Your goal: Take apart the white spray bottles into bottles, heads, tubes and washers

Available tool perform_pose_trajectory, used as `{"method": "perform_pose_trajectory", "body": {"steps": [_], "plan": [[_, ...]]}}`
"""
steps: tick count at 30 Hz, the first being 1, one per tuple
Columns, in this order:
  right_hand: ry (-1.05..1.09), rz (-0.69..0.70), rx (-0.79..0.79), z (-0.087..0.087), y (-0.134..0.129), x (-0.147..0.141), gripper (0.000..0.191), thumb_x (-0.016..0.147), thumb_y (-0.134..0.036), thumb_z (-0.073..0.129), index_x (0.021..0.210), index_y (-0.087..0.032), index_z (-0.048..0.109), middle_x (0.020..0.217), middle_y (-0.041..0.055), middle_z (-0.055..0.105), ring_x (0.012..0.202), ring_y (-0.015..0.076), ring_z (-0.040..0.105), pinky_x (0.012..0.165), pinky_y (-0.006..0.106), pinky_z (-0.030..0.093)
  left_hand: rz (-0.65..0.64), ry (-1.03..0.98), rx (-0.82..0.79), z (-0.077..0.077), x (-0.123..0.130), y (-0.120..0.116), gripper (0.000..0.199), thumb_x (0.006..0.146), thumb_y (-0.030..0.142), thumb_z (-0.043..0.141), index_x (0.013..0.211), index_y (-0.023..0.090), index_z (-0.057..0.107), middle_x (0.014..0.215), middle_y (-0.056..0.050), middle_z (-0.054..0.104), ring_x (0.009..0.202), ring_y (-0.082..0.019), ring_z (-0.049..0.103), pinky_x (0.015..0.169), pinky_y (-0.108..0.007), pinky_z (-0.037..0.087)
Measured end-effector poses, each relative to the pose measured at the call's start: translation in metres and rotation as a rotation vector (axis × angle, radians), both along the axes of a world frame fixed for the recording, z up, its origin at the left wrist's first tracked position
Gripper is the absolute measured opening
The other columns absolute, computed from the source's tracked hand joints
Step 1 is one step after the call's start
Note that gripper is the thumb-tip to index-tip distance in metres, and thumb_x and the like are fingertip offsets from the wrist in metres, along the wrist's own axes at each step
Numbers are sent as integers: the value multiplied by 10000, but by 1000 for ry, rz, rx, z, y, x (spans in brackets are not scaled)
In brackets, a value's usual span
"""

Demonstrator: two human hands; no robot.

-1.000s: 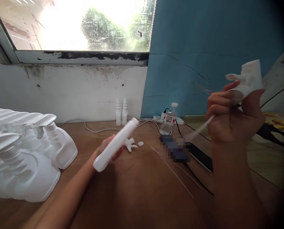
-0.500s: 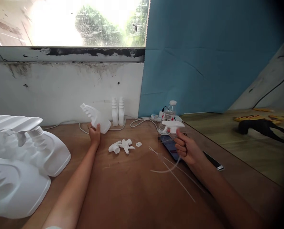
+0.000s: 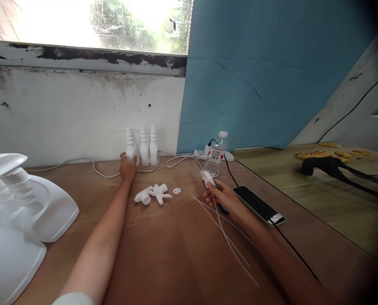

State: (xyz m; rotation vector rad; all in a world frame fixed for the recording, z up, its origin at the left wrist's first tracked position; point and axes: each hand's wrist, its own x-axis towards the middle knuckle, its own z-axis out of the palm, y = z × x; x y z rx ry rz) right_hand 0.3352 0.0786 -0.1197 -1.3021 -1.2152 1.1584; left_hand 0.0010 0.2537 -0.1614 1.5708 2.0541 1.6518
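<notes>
Left hand (image 3: 127,169): fingers wrapped round the lower part of a small white bottle (image 3: 130,141), which stood upright at the back of the bench (image 3: 166,250). Just right of it: two matching bottles (image 3: 145,148), upright, side by side. Right hand (image 3: 223,196): fingers closed on a white spray head (image 3: 207,177), held in front of a clear water bottle (image 3: 215,157). Thin pale tubes (image 3: 221,228) lay nearby. Between the hands: two loose spray heads (image 3: 159,194), close together, beside a small white piece (image 3: 176,191). Far left: large white spray bottles (image 3: 57,207). Right: one phone (image 3: 255,203), which lay flat.
</notes>
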Motion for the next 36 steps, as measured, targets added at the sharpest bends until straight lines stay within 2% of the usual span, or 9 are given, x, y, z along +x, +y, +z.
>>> {"method": "perform_pose_trajectory", "body": {"steps": [3,7,14,19,25,28,31,33,36], "plan": [[-200,-99,165,-18,10,0,446,771,-550,621,1013,-176,592,819,71,687,744,212,655,675,326,517,-3,27,-28,2,1,1,500,854,442,561,1244,167,412,1126,-178,636,1020,-325,630,818,-395,474],[-424,-161,355,-27,13,-1,481,852,-525,520,1167,-169,591,1085,123,671,989,279,617,906,423,446,-29,46,-33,3,5,1,510,832,473,589,1209,163,440,1137,-183,622,1038,-324,617,832,-397,469],[-607,-170,394,-22,-2,-13,446,846,-500,534,1126,-161,610,900,83,673,816,238,608,778,359,466,-89,3,40,0,1,-8,400,905,463,465,1161,156,481,1102,-150,603,973,-249,619,842,-352,472],[-602,-18,427,-11,-17,-37,316,827,-404,585,1043,-175,617,889,71,675,770,207,594,713,314,457,-83,-59,121,-1,-8,-31,323,927,410,413,1095,143,483,1082,-142,571,942,-220,588,833,-345,474],[-548,168,470,0,-34,-80,218,823,-294,599,1016,-193,613,854,28,659,734,170,577,690,280,446,-323,0,196,2,-5,-99,295,928,428,408,996,166,526,906,-91,598,824,-204,587,754,-327,489],[-511,232,510,-4,-42,-98,229,814,-250,610,1038,-199,614,830,13,640,712,153,563,666,260,439,-525,100,234,4,2,-152,341,898,481,461,1022,181,564,1012,-106,607,944,-225,591,871,-371,479],[-468,276,520,-13,-50,-110,228,819,-252,617,1041,-198,613,782,0,619,675,140,544,637,249,433,-826,277,294,5,11,-201,596,762,568,636,1211,191,529,1194,-151,558,1134,-297,535,964,-449,450],[-428,328,535,-19,-55,-114,240,816,-252,628,1049,-202,608,804,-1,632,677,134,548,638,246,435,-941,390,342,4,17,-222,641,771,480,683,1307,210,458,1250,-158,535,1192,-301,501,1000,-470,429],[-365,426,524,-25,-61,-113,252,800,-247,653,1045,-211,606,839,-4,653,677,126,555,625,238,432,-992,383,344,2,25,-236,498,837,287,661,1293,243,463,1226,-118,567,1151,-238,532,979,-400,456]]}}
